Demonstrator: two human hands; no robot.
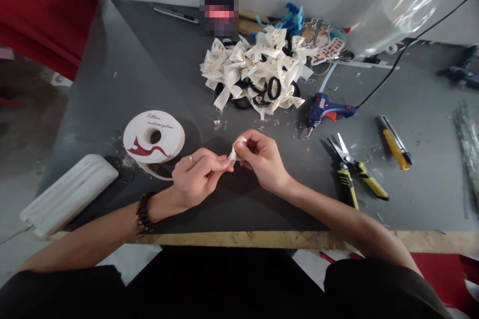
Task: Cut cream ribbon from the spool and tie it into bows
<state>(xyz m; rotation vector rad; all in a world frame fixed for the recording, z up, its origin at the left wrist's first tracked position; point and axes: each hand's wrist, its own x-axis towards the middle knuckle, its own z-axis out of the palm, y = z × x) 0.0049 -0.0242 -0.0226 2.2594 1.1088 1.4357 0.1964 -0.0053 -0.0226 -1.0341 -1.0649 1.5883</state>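
Observation:
A short piece of white ribbon (232, 155) is pinched between both hands, above the front middle of the table. My left hand (197, 173), with a ring on one finger, grips its lower left end. Thumb and fingers of my right hand (264, 158) close on its upper, curled part. To the left of my left hand a ribbon spool (144, 132) lies flat, its white label face up, with a strip of ribbon trailing beneath it. Beyond the hands a pile of white ribbon bows (243, 65) is heaped together with black hair ties (274, 88).
A glue gun (325, 109) with a black cord lies right of the pile. Yellow-handled snips (350, 167) lie open, near a yellow utility knife (395, 144). A white power strip (71, 194) is at left. Another cutter (175, 15) and blue pipe cleaners (292, 19) lie at the back.

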